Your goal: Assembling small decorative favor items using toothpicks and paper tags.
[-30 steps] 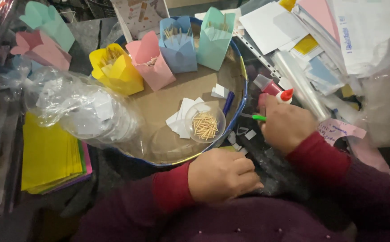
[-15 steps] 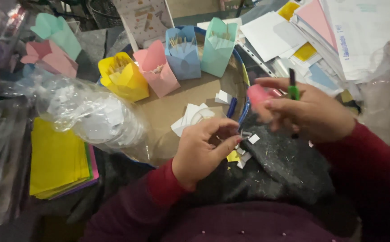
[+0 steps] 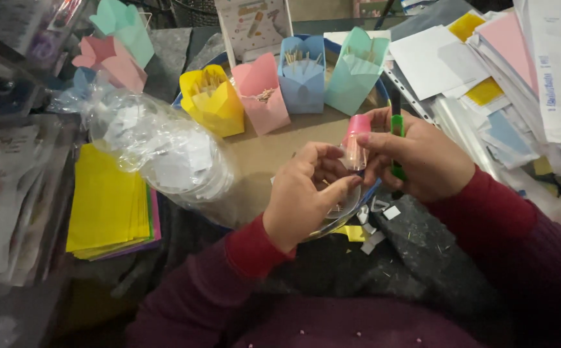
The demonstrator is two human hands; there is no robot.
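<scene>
We note paper cups: yellow [image 3: 213, 103], pink [image 3: 262, 93], blue [image 3: 302, 74], mint [image 3: 356, 71]. Glue stick [image 3: 356, 138] pink-capped, pen [image 3: 397, 138] green. Paper stack [image 3: 108, 203] yellow, sleeves [image 3: 487, 219] dark red.

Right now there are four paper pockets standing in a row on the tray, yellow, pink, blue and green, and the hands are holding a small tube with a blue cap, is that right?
Not quite: the small tube has a pink cap, not blue, as the head view shows. The rest holds: yellow, pink, blue and green paper pockets stand in a row on the tray, and both hands, left and right, hold the tube.
</scene>
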